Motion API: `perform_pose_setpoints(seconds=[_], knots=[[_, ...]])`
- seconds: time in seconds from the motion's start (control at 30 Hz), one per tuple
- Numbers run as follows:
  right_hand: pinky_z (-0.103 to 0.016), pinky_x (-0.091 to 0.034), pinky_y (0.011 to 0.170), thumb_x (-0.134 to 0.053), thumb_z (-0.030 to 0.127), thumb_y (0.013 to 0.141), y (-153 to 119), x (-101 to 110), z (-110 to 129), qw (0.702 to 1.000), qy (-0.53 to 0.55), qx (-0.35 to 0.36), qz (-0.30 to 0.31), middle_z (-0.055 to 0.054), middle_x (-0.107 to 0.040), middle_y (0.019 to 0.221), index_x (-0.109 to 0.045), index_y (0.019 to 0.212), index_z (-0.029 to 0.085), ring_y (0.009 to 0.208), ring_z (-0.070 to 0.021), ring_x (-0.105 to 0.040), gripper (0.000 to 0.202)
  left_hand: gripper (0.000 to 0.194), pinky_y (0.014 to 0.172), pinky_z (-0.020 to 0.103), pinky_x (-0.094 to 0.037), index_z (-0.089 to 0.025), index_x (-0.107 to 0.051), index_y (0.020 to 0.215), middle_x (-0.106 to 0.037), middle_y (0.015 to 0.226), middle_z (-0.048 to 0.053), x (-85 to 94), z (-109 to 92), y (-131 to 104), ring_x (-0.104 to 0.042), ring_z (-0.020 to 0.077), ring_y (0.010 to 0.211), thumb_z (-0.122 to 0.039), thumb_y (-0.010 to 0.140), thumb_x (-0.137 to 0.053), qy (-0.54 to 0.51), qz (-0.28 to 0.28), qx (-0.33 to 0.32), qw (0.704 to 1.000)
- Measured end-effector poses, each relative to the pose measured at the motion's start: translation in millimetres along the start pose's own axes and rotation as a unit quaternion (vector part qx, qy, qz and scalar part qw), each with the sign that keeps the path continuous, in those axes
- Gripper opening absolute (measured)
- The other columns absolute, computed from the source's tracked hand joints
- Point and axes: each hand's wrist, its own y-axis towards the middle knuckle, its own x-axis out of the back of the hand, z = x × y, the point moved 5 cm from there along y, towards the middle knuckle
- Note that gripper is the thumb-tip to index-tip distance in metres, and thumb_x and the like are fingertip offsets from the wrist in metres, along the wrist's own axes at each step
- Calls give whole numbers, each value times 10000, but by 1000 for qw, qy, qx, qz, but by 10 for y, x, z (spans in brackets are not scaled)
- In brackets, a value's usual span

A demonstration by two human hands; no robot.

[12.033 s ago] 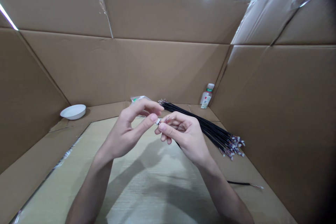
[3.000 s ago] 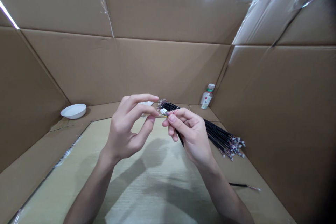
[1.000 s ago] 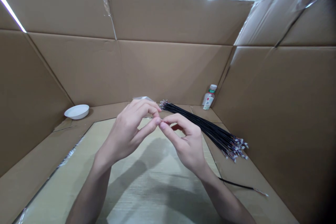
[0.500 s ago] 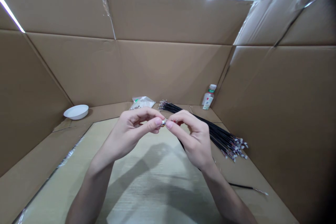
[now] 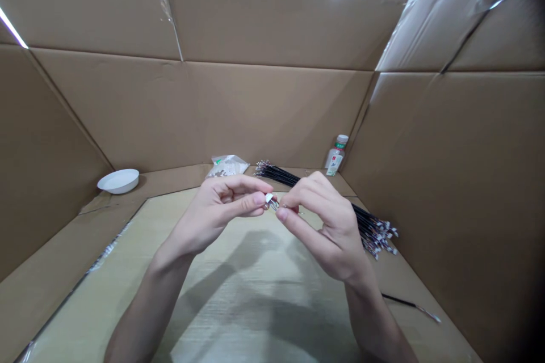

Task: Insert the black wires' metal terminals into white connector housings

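Legible text: none | plastic bottle (image 5: 336, 155): white label (image 5: 334, 165) with small red patch (image 5: 336, 152), print too small to read; green band (image 5: 339, 146), wording unclear | clear plastic bag (image 5: 230, 165): green mark (image 5: 215, 160), unreadable

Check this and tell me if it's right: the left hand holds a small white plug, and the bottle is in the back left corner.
Wrong corner: the head view shows the bottle in the back right corner. The left hand does hold a small white plug.
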Motion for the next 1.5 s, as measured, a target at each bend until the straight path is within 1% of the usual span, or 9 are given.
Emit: perform_pose_setpoints(seconds=[0.1, 0.17, 0.3, 0.43, 0.63, 0.83, 1.03, 1.27, 1.5], knots=[[-337, -388, 739, -629, 123, 972, 0, 3, -43, 999, 12, -22, 33, 9, -581, 768, -591, 813, 199, 788, -163, -481, 180, 89, 760, 284, -663, -253, -825, 985, -799, 948, 55, -30, 42, 19, -763, 175, 853, -257, 901, -797, -10, 4, 13, 1000], [-323, -382, 734, -634, 126, 977, -5, 9, -82, 998, 23, -45, 42, 19, -574, 770, -592, 816, 198, 790, -154, -479, 182, 92, 771, 279, -660, -253, -827, 986, -798, 946, 53, -51, 64, 31, -760, 167, 849, -259, 899, -799, -20, 5, 20, 1000], [-312, -377, 737, -645, 150, 988, -19, 12, -138, 995, 31, -83, 55, 31, -590, 782, -601, 813, 199, 798, -148, -480, 187, 98, 772, 184, -622, -253, -832, 989, -787, 950, 34, -96, 106, 42, -730, 113, 847, -267, 894, -810, -56, 9, 46, 997], [-309, -381, 748, -634, 150, 987, -24, 16, -141, 994, 9, -96, 57, 21, -587, 779, -600, 796, 184, 806, -149, -482, 197, 124, 765, 110, -581, -242, -828, 1007, -769, 950, 16, -125, 152, 52, -701, 73, 855, -284, 890, -821, -87, 5, 70, 994], [-307, -370, 711, -620, 88, 939, -14, 31, -86, 996, -47, -70, 24, 6, -562, 742, -588, 769, 163, 772, -151, -474, 189, 138, 750, 91, -571, -257, -834, 977, -750, 862, -11, -149, 212, 82, -692, 52, 803, -282, 845, -864, -140, 2, 91, 986], [-306, -384, 738, -610, 98, 959, -6, 33, -34, 997, -68, -19, 35, -4, -565, 751, -608, 791, 150, 775, -154, -467, 175, 158, 755, 111, -588, -257, -838, 980, -763, 898, 0, -171, 233, 93, -704, 68, 823, -303, 833, -874, -145, 6, 93, 985], [-303, -380, 727, -611, 92, 958, -5, 33, -48, 997, -68, -33, 32, 1, -571, 749, -601, 782, 151, 770, -149, -465, 185, 159, 748, 85, -577, -264, -841, 979, -753, 861, -10, -169, 231, 85, -698, 56, 815, -269, 824, -879, -144, 5, 96, 985], [-306, -386, 733, -608, 83, 948, -7, 36, -51, 997, -68, -41, 25, -2, -578, 752, -610, 785, 148, 769, -147, -483, 175, 135, 752, 74, -574, -263, -841, 970, -753, 848, -16, -174, 252, 107, -701, 44, 803, -296, 841, -867, -162, 8, 107, 981], [-322, -382, 707, -601, 94, 957, -19, 24, -60, 993, -108, -43, 24, -22, -581, 756, -613, 789, 140, 771, -166, -481, 175, 133, 758, 83, -580, -274, -835, 978, -768, 872, -18, -167, 295, 103, -717, 52, 825, -310, 852, -859, -148, -1, 103, 984]])
